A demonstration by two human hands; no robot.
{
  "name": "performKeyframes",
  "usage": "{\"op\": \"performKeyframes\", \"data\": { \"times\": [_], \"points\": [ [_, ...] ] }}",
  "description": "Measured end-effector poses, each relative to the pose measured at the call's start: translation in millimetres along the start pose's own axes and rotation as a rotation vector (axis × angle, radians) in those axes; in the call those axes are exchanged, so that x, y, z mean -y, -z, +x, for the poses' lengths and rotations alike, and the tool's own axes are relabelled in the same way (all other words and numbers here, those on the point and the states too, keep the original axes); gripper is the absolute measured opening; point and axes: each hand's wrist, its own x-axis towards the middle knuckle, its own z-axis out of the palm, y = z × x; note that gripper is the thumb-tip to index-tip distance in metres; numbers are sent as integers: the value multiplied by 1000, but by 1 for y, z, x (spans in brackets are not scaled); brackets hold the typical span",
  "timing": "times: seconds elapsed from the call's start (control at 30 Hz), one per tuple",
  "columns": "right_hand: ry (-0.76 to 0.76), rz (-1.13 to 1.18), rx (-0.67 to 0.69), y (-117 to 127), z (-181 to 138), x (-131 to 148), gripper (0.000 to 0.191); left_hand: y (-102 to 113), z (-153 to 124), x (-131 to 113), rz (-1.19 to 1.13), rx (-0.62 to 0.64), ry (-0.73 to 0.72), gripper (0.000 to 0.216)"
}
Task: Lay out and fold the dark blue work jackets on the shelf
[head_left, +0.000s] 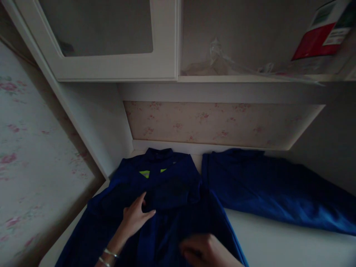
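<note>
Both hands press flat on creased blue jacket [167, 185]

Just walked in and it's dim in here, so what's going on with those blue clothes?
A person has a dark blue jacket spread flat on a white surface. Their left hand lies flat on its chest, and their right hand rests on the fabric lower down. One blue sleeve stretches out to the right. A white cabinet hangs above.
</note>
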Motion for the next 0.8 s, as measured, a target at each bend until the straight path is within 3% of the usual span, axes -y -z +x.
{"op": "performKeyframes", "data": {
  "times": [0.1,0.17,0.27,0.37,0.47,0.57,0.67,0.8],
  "points": [
    [32,3,-121,17,88,12,33,-1,7,-3,-40,47,0,83],
    [73,-52,-146,17,150,23,33,-3,9,-5,-58,34,-11,71],
    [123,-140,-42,1,227,38,42,-8,8,-7,-74,-26,-3,51],
    [87,-243,108,-26,274,44,48,-13,3,-5,-93,-79,-1,46],
    [52,-323,194,-47,292,41,41,-18,1,2,-140,-116,8,51],
    [58,-346,199,-52,291,36,33,-21,1,11,-227,-182,43,50],
    [91,-323,162,-44,280,35,24,-22,-3,16,-311,-235,49,40],
    [170,-229,-3,-20,264,37,21,-25,-24,30,-337,-304,-31,31]
  ]
}}
